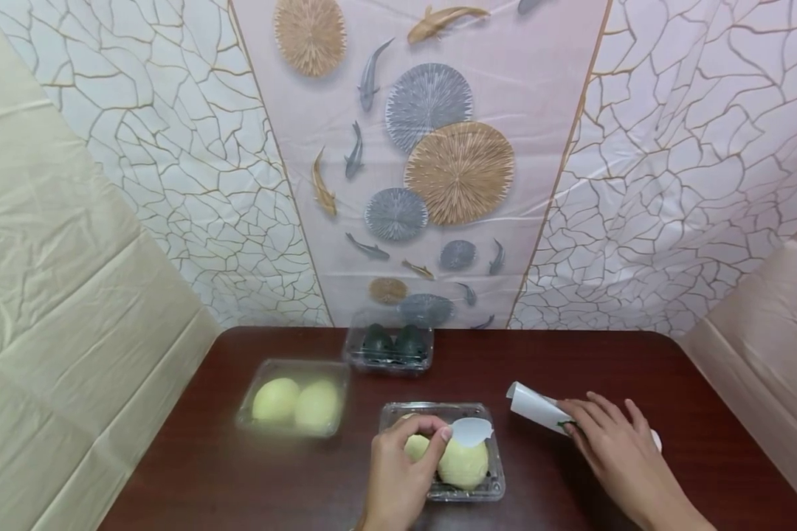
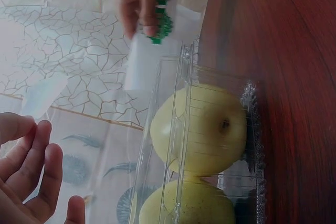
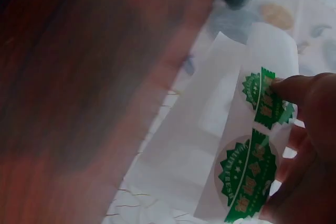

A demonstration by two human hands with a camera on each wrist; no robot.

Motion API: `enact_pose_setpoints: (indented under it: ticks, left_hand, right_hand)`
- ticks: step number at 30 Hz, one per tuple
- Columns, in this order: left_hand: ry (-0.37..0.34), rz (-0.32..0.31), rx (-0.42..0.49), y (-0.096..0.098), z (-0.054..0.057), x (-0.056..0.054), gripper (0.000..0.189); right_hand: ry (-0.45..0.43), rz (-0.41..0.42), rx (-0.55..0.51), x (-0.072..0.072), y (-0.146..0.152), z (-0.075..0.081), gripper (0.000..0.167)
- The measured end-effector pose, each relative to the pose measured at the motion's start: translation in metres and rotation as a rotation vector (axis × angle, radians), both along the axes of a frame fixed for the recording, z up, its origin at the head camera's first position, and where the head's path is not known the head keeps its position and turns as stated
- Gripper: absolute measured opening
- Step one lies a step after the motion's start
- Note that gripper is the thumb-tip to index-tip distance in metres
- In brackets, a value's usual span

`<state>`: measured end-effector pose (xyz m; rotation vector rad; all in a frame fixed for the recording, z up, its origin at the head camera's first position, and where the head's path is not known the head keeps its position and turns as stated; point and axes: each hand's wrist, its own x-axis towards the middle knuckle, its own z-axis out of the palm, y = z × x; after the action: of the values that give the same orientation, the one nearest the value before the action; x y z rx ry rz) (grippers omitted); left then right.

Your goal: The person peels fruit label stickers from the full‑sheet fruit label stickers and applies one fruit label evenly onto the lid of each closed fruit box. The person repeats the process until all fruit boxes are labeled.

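Observation:
My left hand point(image 1: 401, 472) pinches a round sticker point(image 1: 471, 431) between thumb and forefinger, its pale side facing the head camera. The sticker hangs over a closed clear plastic clamshell box point(image 1: 497, 483), where yellow-green pears point(image 2: 202, 129) sit side by side. In the left wrist view, the same sticker point(image 2: 43, 95) looks whitish and translucent at the fingertips. Off to the right, my right hand point(image 1: 614, 446) grips a curled white sheet of stickers point(image 1: 538, 405). Green-and-white labels point(image 3: 249, 174) show on that sheet in the right wrist view, with the thumb on one.
Another clear box point(image 1: 294, 431) with two yellow-green fruits stands at the left of the dark red-brown table point(image 1: 239, 487). At the back edge, a clear box point(image 1: 388, 363) holds dark green fruits. Patterned cloth point(image 1: 691, 184) hangs behind the table.

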<state>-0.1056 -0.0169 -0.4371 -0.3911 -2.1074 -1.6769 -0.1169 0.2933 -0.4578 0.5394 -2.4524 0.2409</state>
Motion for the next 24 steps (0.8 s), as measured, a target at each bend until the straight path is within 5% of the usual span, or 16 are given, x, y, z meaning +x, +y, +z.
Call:
enact_pose_setpoints:
  ticks: [3,10,14,18,24]
  left_hand:
    - [0.014,-0.009,0.009,-0.001,-0.001,-0.001,0.013]
    - [0.011,-0.021,0.020,-0.003,-0.003,-0.002,0.013]
    - [-0.004,-0.025,0.029,-0.004,-0.003,-0.001,0.013]
    - [-0.011,-0.027,0.034,-0.004,-0.004,-0.001,0.012]
    - [-0.057,-0.018,0.028,-0.006,-0.005,-0.002,0.011]
  right_hand:
    - [-0.077,-0.016,0.047,-0.003,0.004,-0.009,0.033]
    - [-0.438,-0.064,0.085,-0.006,0.009,-0.017,0.040]
    - [-0.570,-0.048,0.093,-0.009,0.011,-0.017,0.042]
    - [-0.627,-0.018,0.086,-0.011,0.009,-0.018,0.048]
    - [-0.582,0.047,0.114,-0.005,0.005,-0.020,0.045]
